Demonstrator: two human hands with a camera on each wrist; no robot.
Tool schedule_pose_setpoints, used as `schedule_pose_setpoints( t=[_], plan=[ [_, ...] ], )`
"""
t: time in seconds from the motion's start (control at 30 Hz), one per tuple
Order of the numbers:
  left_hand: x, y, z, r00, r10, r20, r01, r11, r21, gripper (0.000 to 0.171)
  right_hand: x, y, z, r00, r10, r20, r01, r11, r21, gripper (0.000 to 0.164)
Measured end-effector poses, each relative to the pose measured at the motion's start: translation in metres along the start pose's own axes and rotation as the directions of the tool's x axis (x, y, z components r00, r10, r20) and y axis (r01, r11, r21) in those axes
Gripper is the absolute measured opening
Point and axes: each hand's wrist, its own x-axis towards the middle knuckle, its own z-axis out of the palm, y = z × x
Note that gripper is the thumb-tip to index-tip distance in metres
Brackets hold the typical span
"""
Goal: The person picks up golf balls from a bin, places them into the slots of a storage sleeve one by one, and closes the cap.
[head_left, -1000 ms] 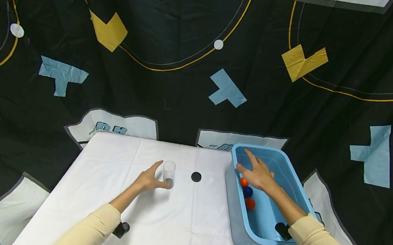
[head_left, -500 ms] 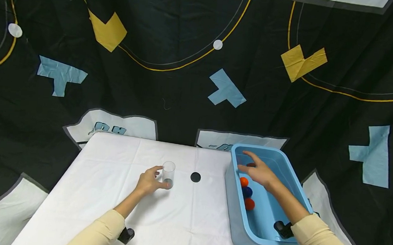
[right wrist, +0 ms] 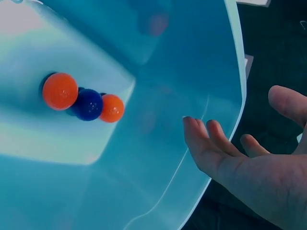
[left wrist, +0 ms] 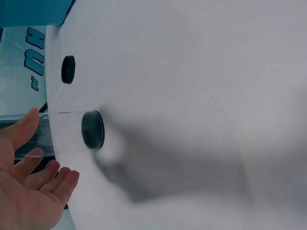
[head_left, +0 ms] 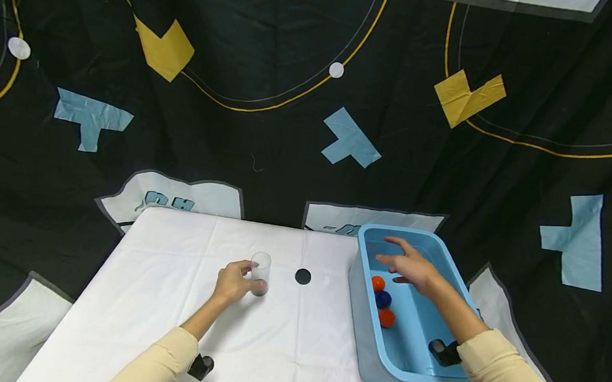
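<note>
A clear glass [head_left: 261,266] stands upright on a dark round spot on the white table. My left hand [head_left: 234,282] grips it from the left, thumb on the near side and fingers behind. From the left wrist view, the thumb and index finger of the left hand [left wrist: 29,177] lie on opposite sides of the glass [left wrist: 67,134]. Over the blue bin [head_left: 358,315] hovers my right hand [head_left: 412,268], fingers spread and holding nothing. Two orange balls [right wrist: 60,91] [right wrist: 112,108] and a dark blue ball [right wrist: 88,104] lie in a row on the bin floor, apart from that hand.
Right of the glass is another black round spot [head_left: 303,276] on the table [head_left: 267,344]. The bin's raised walls border the table's right side. Behind the table hangs a black cloth [head_left: 266,146] with blue and yellow tape pieces.
My left fingers have closed in from a wide spread onto the glass. My right hand has drawn slightly right and down within the bin area; the balls have stayed put.
</note>
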Motion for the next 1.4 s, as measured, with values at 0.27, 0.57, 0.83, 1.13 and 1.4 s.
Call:
schedule_pose_setpoints(
  t=[0.27,0.57,0.83,1.13,1.4],
  plan=[
    [0.002,0.013,-0.009,1.000,-0.009,-0.007,0.009,1.000,0.005,0.047,0.000,0.007,-0.010,1.000,0.021,-0.011,-0.020,1.000,0.011,0.069],
    [0.007,0.032,-0.020,0.998,0.030,0.049,-0.028,0.999,-0.046,0.045,0.003,0.013,-0.022,0.998,0.060,-0.021,-0.060,0.998,0.009,0.057],
    [0.010,0.040,-0.030,0.996,0.087,0.024,-0.087,0.996,-0.021,0.048,0.012,0.030,-0.030,0.993,0.120,-0.015,-0.120,0.992,0.038,0.054],
    [0.011,0.054,-0.038,0.988,0.148,0.034,-0.148,0.989,0.016,0.042,0.023,0.050,-0.033,0.979,0.205,0.002,-0.204,0.976,0.078,0.045],
    [0.011,0.067,-0.039,0.981,0.193,0.036,-0.194,0.980,0.035,0.039,0.033,0.070,-0.032,0.949,0.313,0.031,-0.315,0.940,0.132,0.037]
  ],
)
